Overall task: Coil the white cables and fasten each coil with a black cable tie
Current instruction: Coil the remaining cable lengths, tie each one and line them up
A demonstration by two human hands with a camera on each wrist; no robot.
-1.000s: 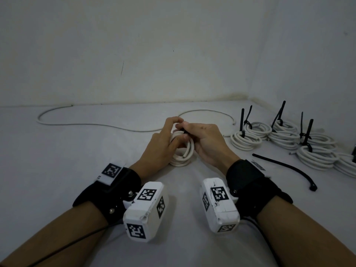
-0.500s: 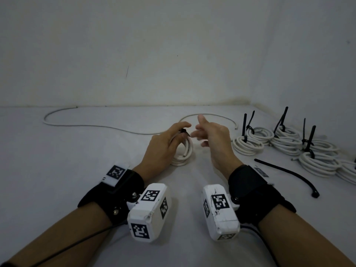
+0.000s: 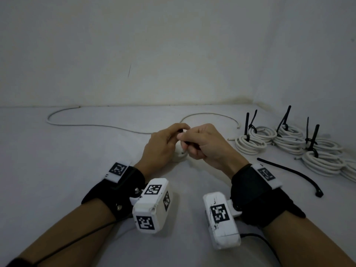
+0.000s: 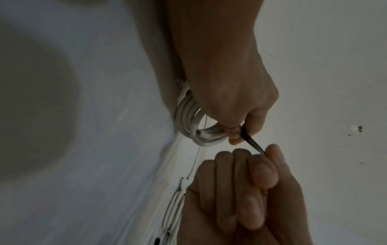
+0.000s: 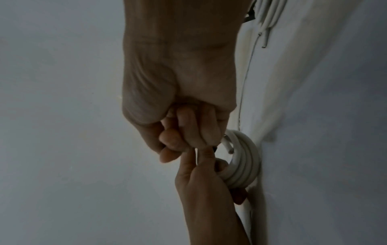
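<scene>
Pulling a black cable tie (image 4: 252, 142) snug, the right hand (image 3: 209, 146) grips its tail while the left hand (image 3: 160, 149) clasps the coil (image 4: 193, 123). Several tied coils (image 3: 289, 138) sit finished; one loose cable (image 3: 92, 125) and a spare tie (image 3: 290, 172) remain

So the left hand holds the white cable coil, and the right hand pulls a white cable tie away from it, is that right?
Not quite: the tie is black, not white. In the left wrist view the right hand pulls the thin black plastic cable tie away from the round white cable coil, and the left hand does hold that coil.
</scene>
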